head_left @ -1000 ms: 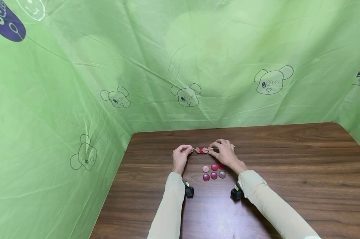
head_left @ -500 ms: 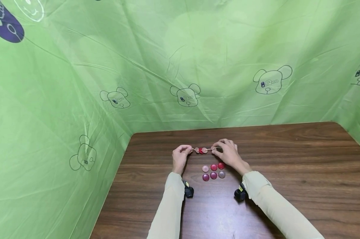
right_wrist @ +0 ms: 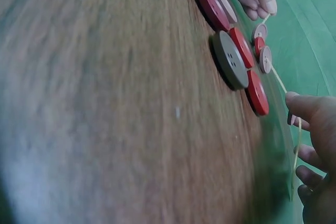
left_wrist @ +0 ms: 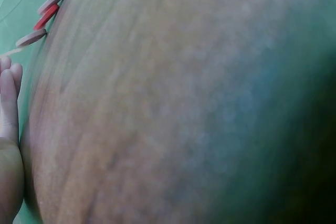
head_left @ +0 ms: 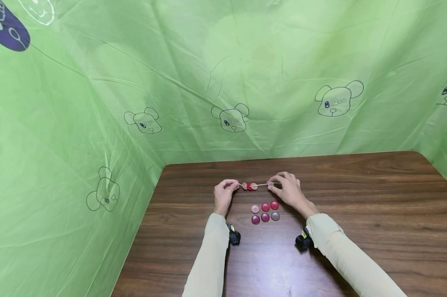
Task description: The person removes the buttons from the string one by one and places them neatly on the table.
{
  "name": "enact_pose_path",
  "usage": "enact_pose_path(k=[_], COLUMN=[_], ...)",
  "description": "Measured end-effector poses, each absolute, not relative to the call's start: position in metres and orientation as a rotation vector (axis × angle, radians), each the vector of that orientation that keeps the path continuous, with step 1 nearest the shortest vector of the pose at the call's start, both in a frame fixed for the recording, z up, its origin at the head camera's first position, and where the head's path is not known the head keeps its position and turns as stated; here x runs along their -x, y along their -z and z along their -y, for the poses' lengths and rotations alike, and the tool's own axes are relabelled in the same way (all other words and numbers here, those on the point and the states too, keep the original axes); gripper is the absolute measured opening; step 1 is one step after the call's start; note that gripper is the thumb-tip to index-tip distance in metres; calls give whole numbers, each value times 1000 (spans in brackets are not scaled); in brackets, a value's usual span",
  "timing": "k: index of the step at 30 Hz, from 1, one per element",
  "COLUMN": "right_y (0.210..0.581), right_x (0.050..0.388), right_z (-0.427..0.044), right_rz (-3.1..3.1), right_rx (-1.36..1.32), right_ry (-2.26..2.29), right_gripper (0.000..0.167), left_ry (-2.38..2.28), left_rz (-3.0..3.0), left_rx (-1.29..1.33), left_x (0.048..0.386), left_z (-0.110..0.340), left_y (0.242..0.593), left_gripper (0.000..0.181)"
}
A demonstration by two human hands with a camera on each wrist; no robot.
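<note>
My left hand [head_left: 223, 197] pinches one end of a thin pale string [head_left: 261, 185] between thumb and fingertips. Three buttons sit threaded close together near that hand: a red button [head_left: 249, 187] between two pinkish ones, seen edge-on in the left wrist view, where the pinkish button [left_wrist: 31, 38] is nearest the fingers. Farther right along the string, my right hand [head_left: 291, 193] pinches a small pinkish button [right_wrist: 292, 119] by its edge, mostly covered by the fingers. Past it, the string's tail [right_wrist: 297, 153] hangs by the curled fingers. The stretch between the hands looks taut.
Several loose buttons lie in two rows nearer me on the brown wooden table [head_left: 194, 247], among them a grey button [head_left: 275, 216], a red button [head_left: 274, 205] and a purple button [head_left: 255, 220]. Green cloth [head_left: 275, 136] hangs behind the table and on its left.
My right hand has drawn away to the right with the pinched button, widening the gap to the three threaded buttons. The left hand has stayed in place.
</note>
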State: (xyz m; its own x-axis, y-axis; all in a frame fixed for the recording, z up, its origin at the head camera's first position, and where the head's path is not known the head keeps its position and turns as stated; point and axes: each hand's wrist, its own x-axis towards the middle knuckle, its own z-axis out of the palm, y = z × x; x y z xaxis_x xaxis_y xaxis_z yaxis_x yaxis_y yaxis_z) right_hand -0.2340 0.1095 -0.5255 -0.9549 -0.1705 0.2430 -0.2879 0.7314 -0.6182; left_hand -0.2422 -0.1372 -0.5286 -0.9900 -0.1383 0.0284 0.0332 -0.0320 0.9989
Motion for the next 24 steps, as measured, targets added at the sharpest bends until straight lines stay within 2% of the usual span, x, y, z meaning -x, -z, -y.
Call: enact_pose_path(k=[14, 24], right_y=[527, 526], right_x=[232, 230], right_z=[-125, -139], right_rz=[2757, 2749], right_rx=[-311, -265], right_ry=[-1015, -1046], right_gripper=[29, 27], left_ry=[2096, 2131], left_rz=[2113, 2110], left_rx=[-164, -100], left_x=[246, 240], left_z=[135, 136], left_y=[538, 526], left_gripper=[13, 15])
